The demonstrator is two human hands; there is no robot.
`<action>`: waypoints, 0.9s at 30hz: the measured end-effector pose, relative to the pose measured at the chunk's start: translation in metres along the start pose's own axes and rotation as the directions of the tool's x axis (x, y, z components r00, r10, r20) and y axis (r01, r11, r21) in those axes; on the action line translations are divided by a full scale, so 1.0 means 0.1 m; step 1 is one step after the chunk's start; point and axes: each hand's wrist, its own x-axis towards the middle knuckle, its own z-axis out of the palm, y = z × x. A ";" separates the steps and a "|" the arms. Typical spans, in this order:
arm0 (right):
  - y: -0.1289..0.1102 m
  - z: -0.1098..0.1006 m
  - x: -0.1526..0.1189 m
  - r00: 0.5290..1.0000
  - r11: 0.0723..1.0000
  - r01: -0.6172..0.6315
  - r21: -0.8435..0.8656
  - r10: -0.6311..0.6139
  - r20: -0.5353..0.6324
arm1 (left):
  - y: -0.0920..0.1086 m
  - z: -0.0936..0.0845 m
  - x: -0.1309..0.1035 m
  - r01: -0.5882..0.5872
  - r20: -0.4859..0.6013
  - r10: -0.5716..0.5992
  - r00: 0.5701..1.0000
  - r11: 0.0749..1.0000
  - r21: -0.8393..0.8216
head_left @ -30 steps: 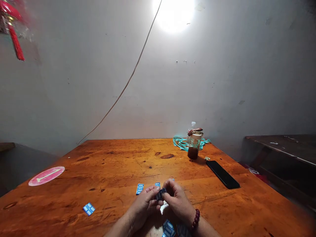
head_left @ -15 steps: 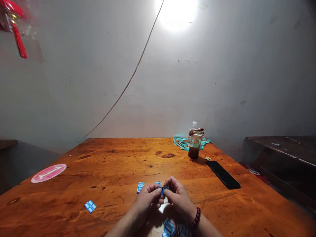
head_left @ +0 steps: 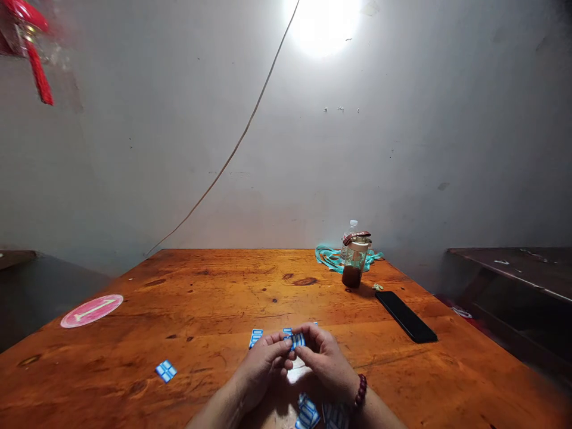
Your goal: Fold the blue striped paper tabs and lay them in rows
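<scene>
Near the front middle of the wooden table, my left hand [head_left: 270, 356] and my right hand [head_left: 319, 351] pinch a small blue and white card [head_left: 298, 341] between them, its striped face showing. A bead bracelet circles my right wrist. Just beyond my left hand lies a similar card [head_left: 256, 337], and another [head_left: 287, 330] is partly hidden behind my fingers. Below my hands are loose blue and white cards [head_left: 307, 412], overlapping, with more in shadow beside my right wrist. One card [head_left: 166, 370] lies apart to the left.
A black phone [head_left: 406, 316] lies on the right of the table [head_left: 214, 298]. Behind it stand a bottle of dark liquid [head_left: 353, 268] and a clear bottle, beside a turquoise strap [head_left: 328, 258]. A pink oval marked 1 [head_left: 92, 311] is at the left.
The card between my hands has turned from nearly edge-on to show its striped face. A bit of blue now shows beyond my right hand. The view has shifted slightly.
</scene>
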 end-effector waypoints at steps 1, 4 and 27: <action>0.01 0.00 0.00 1.000 1.000 0.006 -0.007 -0.006 -0.011 | -0.01 -0.01 0.01 -0.004 -0.003 0.004 1.000 1.000 0.003; 0.04 0.01 0.02 0.996 1.000 0.009 0.003 -0.009 -0.087 | -0.01 0.00 0.02 -0.019 -0.064 0.021 0.998 0.999 0.036; 0.08 -0.07 0.08 0.970 0.904 -0.183 0.386 0.229 -0.076 | 0.06 -0.01 -0.01 -0.007 0.008 0.006 1.000 0.998 0.062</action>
